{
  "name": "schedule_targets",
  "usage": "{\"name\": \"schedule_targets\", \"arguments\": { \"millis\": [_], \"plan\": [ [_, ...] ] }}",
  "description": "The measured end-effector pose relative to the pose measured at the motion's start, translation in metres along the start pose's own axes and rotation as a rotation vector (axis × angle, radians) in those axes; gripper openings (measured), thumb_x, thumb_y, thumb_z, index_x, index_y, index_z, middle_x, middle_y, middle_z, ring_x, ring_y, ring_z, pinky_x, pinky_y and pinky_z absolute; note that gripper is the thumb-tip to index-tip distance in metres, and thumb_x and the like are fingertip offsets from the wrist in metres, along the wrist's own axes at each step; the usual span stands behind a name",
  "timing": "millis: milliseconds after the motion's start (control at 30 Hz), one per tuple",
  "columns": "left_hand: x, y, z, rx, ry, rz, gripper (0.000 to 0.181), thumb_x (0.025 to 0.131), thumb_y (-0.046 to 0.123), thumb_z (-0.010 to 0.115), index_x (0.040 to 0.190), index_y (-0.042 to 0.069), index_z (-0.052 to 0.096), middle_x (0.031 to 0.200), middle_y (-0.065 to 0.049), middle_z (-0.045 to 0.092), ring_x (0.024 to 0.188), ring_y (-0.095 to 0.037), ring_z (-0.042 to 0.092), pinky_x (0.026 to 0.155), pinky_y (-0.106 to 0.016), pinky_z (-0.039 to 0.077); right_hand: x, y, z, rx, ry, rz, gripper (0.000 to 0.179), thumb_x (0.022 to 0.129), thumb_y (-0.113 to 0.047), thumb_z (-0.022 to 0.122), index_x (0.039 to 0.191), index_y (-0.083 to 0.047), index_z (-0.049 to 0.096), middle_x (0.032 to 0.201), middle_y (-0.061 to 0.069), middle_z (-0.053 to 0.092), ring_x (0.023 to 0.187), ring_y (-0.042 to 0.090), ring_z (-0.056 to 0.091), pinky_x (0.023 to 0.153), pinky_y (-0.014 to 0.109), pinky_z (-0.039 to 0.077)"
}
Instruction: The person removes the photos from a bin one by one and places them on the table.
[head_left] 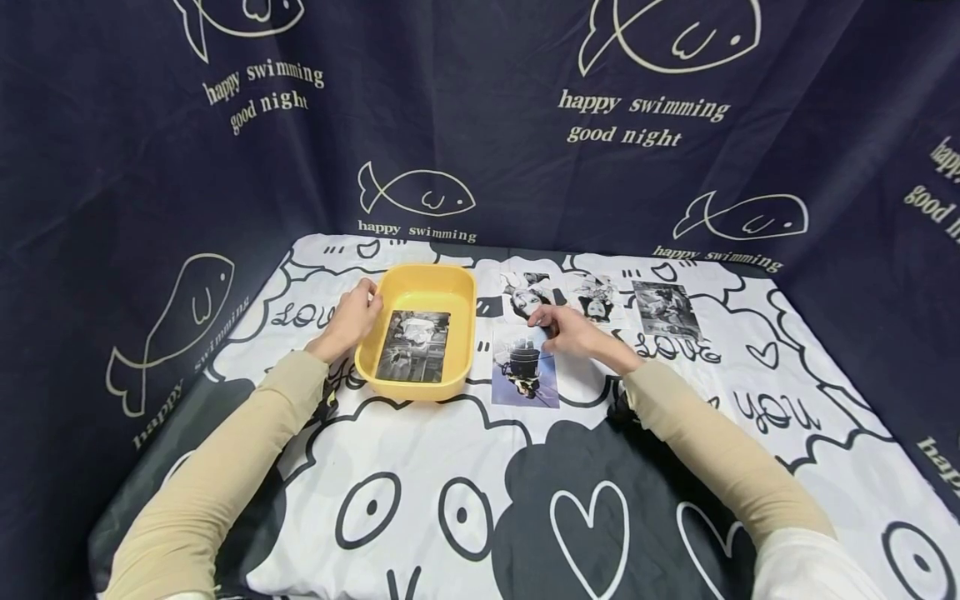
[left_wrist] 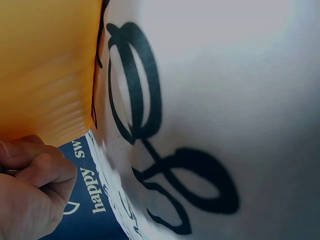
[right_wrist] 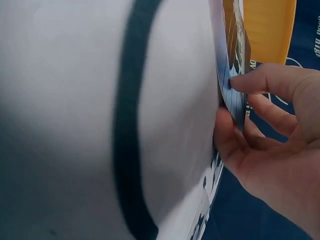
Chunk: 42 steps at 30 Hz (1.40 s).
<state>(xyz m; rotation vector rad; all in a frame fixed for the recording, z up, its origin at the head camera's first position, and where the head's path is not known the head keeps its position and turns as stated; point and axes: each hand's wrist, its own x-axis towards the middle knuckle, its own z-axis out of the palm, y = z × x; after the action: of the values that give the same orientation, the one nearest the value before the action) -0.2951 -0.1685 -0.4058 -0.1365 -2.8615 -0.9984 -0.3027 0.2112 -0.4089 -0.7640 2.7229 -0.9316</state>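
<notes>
A yellow plastic basin (head_left: 468, 333) stands on the patterned cloth, and a black-and-white photo print (head_left: 412, 346) lies inside it. My left hand (head_left: 354, 315) holds the basin's left rim, its fingers curled at the edge; the left wrist view shows this hand (left_wrist: 37, 187) beside the yellow wall (left_wrist: 45, 65). To the right of the basin lies a photo with a bluish-purple background (head_left: 536, 387). At its upper right corner my right hand (head_left: 573, 333) pinches the edge. In the right wrist view, thumb and fingers are around this photo (right_wrist: 231, 75), whose edge bends up off the cloth.
Beyond the purple photo lie a black-and-white portrait print (head_left: 528, 292), a second pale print (head_left: 597, 302) and a darker print (head_left: 667, 310) in a row. The table cloth (head_left: 420, 467) is white and dark grey with drawings. A navy curtain (head_left: 525, 192) encloses the far side.
</notes>
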Motion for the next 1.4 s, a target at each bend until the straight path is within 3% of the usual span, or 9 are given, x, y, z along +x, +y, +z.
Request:
{"name": "schedule_targets", "arguments": {
  "millis": [133,333,567,967,1200,1400],
  "plan": [
    [-0.001,0.001,0.000,-0.001,-0.006,-0.003,0.022,0.101,0.018,0.038,0.110,0.000,0.047,0.081,-0.014,0.059,0.061,-0.019,0.054,0.052,-0.026,0.045,-0.001,0.001,0.005,-0.069,0.042,-0.013,0.046,0.066,0.008,0.069,0.110,-0.002,0.062,0.097,0.016,0.060,0.078,0.023,0.052,0.079,0.035,0.043],
    [-0.001,0.001,-0.001,-0.005,-0.007,-0.002,0.022,0.101,0.018,0.038,0.110,0.001,0.047,0.081,-0.014,0.058,0.061,-0.019,0.053,0.052,-0.026,0.045,-0.001,0.002,0.009,-0.159,0.107,-0.070,0.043,0.064,0.005,0.073,0.105,-0.001,0.064,0.092,0.014,0.061,0.089,0.028,0.053,0.086,0.041,0.041],
    [0.000,0.001,-0.003,-0.006,0.002,0.001,0.021,0.101,0.018,0.039,0.109,0.001,0.047,0.080,-0.015,0.059,0.061,-0.019,0.054,0.051,-0.026,0.045,-0.005,-0.001,0.007,-0.199,0.149,-0.121,0.039,0.066,0.003,0.075,0.103,0.001,0.064,0.088,0.016,0.062,0.086,0.030,0.053,0.091,0.046,0.039],
    [-0.002,0.001,-0.002,-0.001,-0.007,0.003,0.023,0.101,0.019,0.038,0.110,0.000,0.048,0.079,-0.013,0.058,0.060,-0.019,0.053,0.052,-0.026,0.045,-0.025,-0.025,0.012,0.093,0.137,-0.097,0.037,0.077,-0.003,0.075,0.111,0.003,0.061,0.098,0.021,0.065,0.081,0.026,0.060,0.072,0.031,0.051],
    [-0.002,0.001,-0.001,-0.007,-0.007,0.007,0.023,0.101,0.018,0.037,0.110,0.000,0.047,0.079,-0.013,0.058,0.060,-0.019,0.054,0.051,-0.025,0.045,-0.025,-0.047,0.022,0.196,0.103,-0.174,0.034,0.078,-0.003,0.075,0.108,0.004,0.061,0.092,0.023,0.065,0.075,0.017,0.060,0.069,0.025,0.051],
    [-0.002,0.002,-0.002,-0.007,-0.006,0.005,0.022,0.102,0.018,0.037,0.110,0.000,0.047,0.080,-0.014,0.057,0.061,-0.019,0.054,0.052,-0.026,0.045,-0.014,-0.081,0.027,0.252,0.075,-0.259,0.030,0.080,-0.001,0.073,0.107,0.004,0.060,0.091,0.022,0.064,0.077,0.021,0.061,0.072,0.028,0.053]
  ]
}}
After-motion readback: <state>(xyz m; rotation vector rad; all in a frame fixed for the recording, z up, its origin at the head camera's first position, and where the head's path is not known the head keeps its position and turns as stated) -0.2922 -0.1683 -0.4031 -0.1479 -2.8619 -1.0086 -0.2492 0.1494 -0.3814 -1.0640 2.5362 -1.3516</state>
